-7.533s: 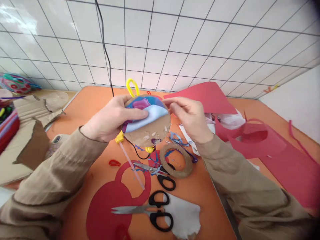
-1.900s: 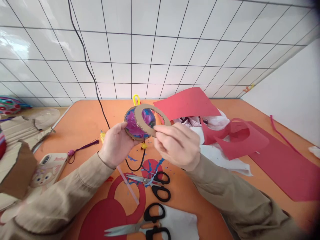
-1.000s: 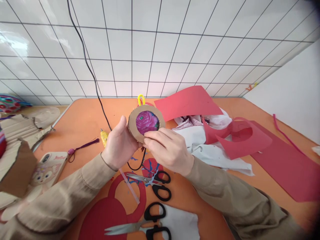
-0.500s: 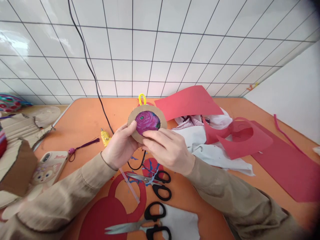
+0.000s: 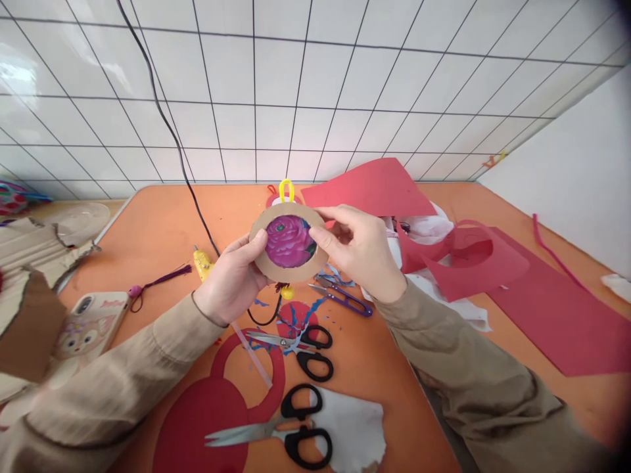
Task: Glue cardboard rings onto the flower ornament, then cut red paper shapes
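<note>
Between both hands is a round cardboard ring (image 5: 263, 261) framing a purple flower-print fabric (image 5: 288, 243). A yellow loop (image 5: 286, 190) stands up from its top edge. My left hand (image 5: 236, 272) grips the left side, thumb on the front and fingers behind. My right hand (image 5: 362, 246) pinches the right edge, thumb against the front near the fabric and index finger at the upper rim. Beneath the ring shows a yellow bead (image 5: 287, 293). Purple thread snips (image 5: 345, 299) lie just below my right hand.
Black-handled scissors (image 5: 315, 355) and larger scissors (image 5: 300, 427) lie nearer me beside red paper circles (image 5: 202, 427). A yellow glue gun (image 5: 202, 263) with a black cord, a phone (image 5: 91, 328) and cut cardboard (image 5: 34, 322) are at left. Red sheets (image 5: 557, 309) and white cloth cover the right.
My right hand has moved from the disc's lower front to its right edge, uncovering the flower, the yellow bead and the purple snips. The view has shifted slightly.
</note>
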The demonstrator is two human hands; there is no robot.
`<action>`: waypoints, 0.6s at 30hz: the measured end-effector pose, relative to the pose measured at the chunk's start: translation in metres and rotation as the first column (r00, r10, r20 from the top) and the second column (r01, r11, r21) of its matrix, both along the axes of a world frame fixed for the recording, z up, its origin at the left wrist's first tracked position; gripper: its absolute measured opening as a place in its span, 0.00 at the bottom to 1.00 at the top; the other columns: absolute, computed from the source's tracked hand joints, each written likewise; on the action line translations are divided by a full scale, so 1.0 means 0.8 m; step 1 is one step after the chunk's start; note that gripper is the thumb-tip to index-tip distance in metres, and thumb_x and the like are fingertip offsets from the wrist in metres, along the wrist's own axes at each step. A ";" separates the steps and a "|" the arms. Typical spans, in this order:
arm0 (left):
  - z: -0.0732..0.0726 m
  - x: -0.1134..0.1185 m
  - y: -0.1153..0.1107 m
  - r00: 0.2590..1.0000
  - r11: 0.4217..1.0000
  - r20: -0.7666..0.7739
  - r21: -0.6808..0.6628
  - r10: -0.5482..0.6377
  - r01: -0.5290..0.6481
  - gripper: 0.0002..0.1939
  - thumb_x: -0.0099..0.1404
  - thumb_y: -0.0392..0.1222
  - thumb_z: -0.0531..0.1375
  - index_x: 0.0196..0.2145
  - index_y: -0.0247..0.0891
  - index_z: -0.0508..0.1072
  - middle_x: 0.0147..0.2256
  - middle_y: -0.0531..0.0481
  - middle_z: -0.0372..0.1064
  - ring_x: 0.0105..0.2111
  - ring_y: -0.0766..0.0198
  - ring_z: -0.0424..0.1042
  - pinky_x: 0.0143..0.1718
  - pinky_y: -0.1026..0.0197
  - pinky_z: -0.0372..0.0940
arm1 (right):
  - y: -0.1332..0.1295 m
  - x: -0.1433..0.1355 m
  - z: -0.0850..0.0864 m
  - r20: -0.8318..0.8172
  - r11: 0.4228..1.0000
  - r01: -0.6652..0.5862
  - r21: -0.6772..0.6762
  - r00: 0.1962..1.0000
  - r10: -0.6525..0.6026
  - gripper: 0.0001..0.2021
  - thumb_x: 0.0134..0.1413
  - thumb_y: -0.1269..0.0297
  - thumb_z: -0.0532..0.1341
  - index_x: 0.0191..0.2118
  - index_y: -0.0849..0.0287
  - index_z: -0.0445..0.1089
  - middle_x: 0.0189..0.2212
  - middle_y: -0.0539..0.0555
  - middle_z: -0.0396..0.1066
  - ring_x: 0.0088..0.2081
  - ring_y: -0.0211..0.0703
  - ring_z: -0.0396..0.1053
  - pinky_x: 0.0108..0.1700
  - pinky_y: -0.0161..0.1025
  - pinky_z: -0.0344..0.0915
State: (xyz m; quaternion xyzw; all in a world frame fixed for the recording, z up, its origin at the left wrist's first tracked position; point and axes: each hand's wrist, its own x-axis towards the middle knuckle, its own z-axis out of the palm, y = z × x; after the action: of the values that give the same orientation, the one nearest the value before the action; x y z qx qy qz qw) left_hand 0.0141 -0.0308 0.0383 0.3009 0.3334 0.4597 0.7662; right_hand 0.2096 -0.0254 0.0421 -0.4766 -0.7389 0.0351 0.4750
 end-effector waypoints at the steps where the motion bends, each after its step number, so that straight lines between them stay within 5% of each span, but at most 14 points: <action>1: -0.001 0.000 0.000 1.000 1.000 -0.013 -0.008 -0.005 0.005 0.12 0.69 0.40 0.58 0.45 0.32 0.77 0.40 0.41 0.79 0.42 0.53 0.78 0.40 0.57 0.73 | 0.001 -0.002 -0.002 -0.008 1.000 -0.001 -0.024 1.000 0.001 0.11 0.57 0.60 0.63 0.39 0.62 0.76 0.30 0.55 0.76 0.25 0.40 0.68 0.30 0.40 0.67; 13: 0.007 0.008 -0.006 0.984 0.999 -0.171 0.022 0.048 -0.045 0.12 0.69 0.45 0.58 0.40 0.34 0.78 0.34 0.46 0.79 0.31 0.61 0.74 0.30 0.63 0.68 | 0.001 -0.012 -0.007 0.030 0.989 -0.007 -0.146 0.999 0.011 0.09 0.57 0.66 0.61 0.28 0.62 0.75 0.22 0.53 0.75 0.23 0.39 0.69 0.29 0.37 0.63; 18: -0.001 0.010 -0.010 0.978 0.985 -0.174 0.146 0.117 -0.092 0.09 0.66 0.42 0.61 0.39 0.37 0.79 0.35 0.45 0.79 0.37 0.52 0.76 0.40 0.54 0.67 | -0.004 -0.013 -0.006 0.054 0.996 0.007 -0.086 0.999 -0.003 0.08 0.57 0.66 0.60 0.29 0.61 0.74 0.22 0.52 0.75 0.22 0.38 0.68 0.28 0.36 0.63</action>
State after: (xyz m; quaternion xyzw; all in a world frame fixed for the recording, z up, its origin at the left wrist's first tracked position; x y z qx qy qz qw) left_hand 0.0221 -0.0384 0.0379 0.3757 0.3852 0.4916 0.6847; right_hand 0.1996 -0.0288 0.0376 -0.4993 -0.7480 0.0530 0.4340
